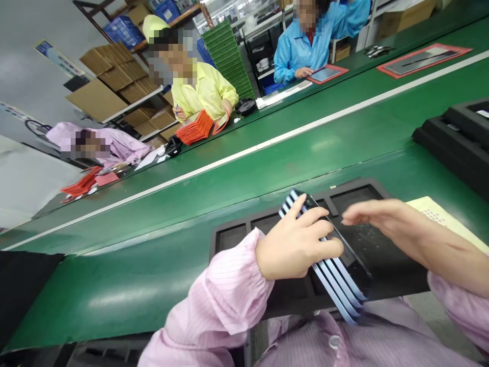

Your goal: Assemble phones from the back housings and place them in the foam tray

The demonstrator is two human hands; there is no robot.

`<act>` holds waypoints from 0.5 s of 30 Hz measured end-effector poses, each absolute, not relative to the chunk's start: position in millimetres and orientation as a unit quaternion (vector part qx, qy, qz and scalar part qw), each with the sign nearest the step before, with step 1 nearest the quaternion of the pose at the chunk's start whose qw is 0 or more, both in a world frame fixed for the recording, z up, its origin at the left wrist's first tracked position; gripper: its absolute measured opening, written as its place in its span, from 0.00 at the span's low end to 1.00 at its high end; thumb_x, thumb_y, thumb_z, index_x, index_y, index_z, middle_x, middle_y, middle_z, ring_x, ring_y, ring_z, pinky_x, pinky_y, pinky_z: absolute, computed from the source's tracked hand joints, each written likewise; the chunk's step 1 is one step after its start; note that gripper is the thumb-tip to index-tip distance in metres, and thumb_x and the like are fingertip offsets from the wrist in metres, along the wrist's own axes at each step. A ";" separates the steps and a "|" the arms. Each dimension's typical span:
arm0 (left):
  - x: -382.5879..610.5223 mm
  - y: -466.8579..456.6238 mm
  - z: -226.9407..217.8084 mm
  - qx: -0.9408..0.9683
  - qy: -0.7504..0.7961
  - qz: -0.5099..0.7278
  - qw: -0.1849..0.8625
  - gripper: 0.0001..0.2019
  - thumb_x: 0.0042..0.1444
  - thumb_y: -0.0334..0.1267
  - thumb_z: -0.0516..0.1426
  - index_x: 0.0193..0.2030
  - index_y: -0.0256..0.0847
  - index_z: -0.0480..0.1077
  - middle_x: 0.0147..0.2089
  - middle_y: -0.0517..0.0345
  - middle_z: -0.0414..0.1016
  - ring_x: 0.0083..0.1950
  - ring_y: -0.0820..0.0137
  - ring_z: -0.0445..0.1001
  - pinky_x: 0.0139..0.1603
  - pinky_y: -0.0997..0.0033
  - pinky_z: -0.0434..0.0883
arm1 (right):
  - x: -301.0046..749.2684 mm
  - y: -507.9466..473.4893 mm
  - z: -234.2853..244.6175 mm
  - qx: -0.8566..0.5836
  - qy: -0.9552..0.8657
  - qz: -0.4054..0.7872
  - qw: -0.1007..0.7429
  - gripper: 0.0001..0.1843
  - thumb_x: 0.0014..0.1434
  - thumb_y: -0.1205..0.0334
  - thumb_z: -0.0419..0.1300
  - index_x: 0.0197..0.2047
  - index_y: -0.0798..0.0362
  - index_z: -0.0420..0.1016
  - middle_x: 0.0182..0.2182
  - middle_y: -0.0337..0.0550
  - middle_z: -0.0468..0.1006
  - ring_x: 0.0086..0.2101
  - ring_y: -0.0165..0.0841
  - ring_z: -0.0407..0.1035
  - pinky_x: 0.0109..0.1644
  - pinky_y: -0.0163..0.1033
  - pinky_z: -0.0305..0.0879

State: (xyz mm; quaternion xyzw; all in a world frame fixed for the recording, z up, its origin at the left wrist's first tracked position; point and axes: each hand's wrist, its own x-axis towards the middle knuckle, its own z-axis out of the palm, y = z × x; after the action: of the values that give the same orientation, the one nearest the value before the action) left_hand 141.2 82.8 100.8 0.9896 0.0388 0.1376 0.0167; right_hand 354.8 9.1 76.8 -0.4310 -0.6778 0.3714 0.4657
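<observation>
My left hand point(296, 243) grips a slanted stack of several phone-like slabs point(338, 285) with light-blue edges and a dark glossy top face. Its fingers spread over the upper part of the stack. To the right of the stack, my right hand point(397, 232) hovers with fingers stretched out flat, apart from the slabs and holding nothing. Under both hands lies a black tray point(249, 224) with rectangular compartments; the stack and my arms hide part of it.
A yellow sheet with dots point(428, 209) lies beside my right hand. Black foam trays point(454, 137) are stacked at the right. Across the green bench point(153, 270), people in pink, yellow and blue clothing sit with orange sleeves point(196, 127) and red-bordered panels point(424, 58).
</observation>
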 end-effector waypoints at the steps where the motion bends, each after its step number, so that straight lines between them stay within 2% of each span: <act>1: 146.3 85.9 105.9 0.995 0.021 0.091 -0.021 0.10 0.55 0.26 0.50 0.37 0.41 0.70 0.38 0.54 0.75 0.53 0.58 0.70 0.63 0.40 0.53 | 353.1 19.0 78.5 -0.448 -0.668 0.388 0.451 0.19 0.64 0.47 0.49 0.51 0.49 0.67 0.45 0.48 0.73 0.42 0.38 0.71 0.44 0.42 0.72; 4: 158.7 88.8 103.8 0.998 -0.010 0.009 -0.061 0.12 0.60 0.28 0.49 0.33 0.43 0.73 0.35 0.57 0.74 0.51 0.59 0.71 0.62 0.44 0.58 | 338.8 54.9 77.9 -0.545 -0.605 0.424 0.396 0.25 0.56 0.48 0.54 0.52 0.53 0.64 0.49 0.50 0.70 0.31 0.32 0.68 0.35 0.39 0.70; 6: 158.6 86.8 91.6 0.998 0.001 0.018 -0.061 0.12 0.60 0.28 0.50 0.34 0.44 0.73 0.40 0.54 0.75 0.54 0.58 0.69 0.61 0.46 0.60 | 328.0 75.5 74.6 -0.580 -0.573 0.465 0.346 0.26 0.54 0.52 0.55 0.54 0.54 0.63 0.48 0.49 0.69 0.29 0.30 0.66 0.33 0.37 0.68; 9: 145.0 84.3 63.8 0.987 0.080 0.130 -0.043 0.16 0.58 0.25 0.49 0.46 0.45 0.71 0.56 0.45 0.68 0.61 0.56 0.63 0.61 0.45 0.60 | 318.1 91.2 70.3 -0.576 -0.556 0.516 0.305 0.21 0.55 0.55 0.54 0.50 0.55 0.67 0.30 0.41 0.72 0.24 0.29 0.64 0.28 0.34 0.65; 11: 133.5 86.3 43.1 0.956 0.187 0.224 0.040 0.24 0.54 0.22 0.48 0.57 0.43 0.62 0.63 0.40 0.60 0.65 0.55 0.57 0.62 0.46 0.59 | 315.2 93.2 68.7 -0.569 -0.550 0.536 0.294 0.21 0.55 0.57 0.54 0.50 0.57 0.67 0.23 0.36 0.68 0.20 0.27 0.61 0.24 0.32 0.63; 13: 126.1 91.6 25.0 0.893 0.288 0.276 0.207 0.33 0.50 0.23 0.49 0.65 0.38 0.50 0.65 0.37 0.56 0.67 0.57 0.55 0.64 0.48 0.58 | 313.3 92.3 67.0 -0.568 -0.544 0.549 0.283 0.21 0.55 0.59 0.55 0.51 0.58 0.67 0.22 0.35 0.68 0.17 0.25 0.59 0.22 0.31 0.61; 15: 124.5 98.3 13.1 0.809 0.335 0.286 0.389 0.39 0.45 0.25 0.51 0.67 0.36 0.44 0.66 0.38 0.54 0.67 0.58 0.54 0.66 0.51 0.56 | 311.4 90.7 64.0 -0.566 -0.541 0.560 0.271 0.20 0.55 0.59 0.55 0.49 0.59 0.68 0.20 0.35 0.67 0.16 0.25 0.58 0.20 0.31 0.59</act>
State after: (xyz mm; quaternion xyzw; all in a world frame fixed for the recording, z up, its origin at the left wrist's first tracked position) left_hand 124.5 98.3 13.1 0.8088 0.3351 0.2864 0.3893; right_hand 311.4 90.7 64.0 -0.5665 -0.5408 0.5599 0.2705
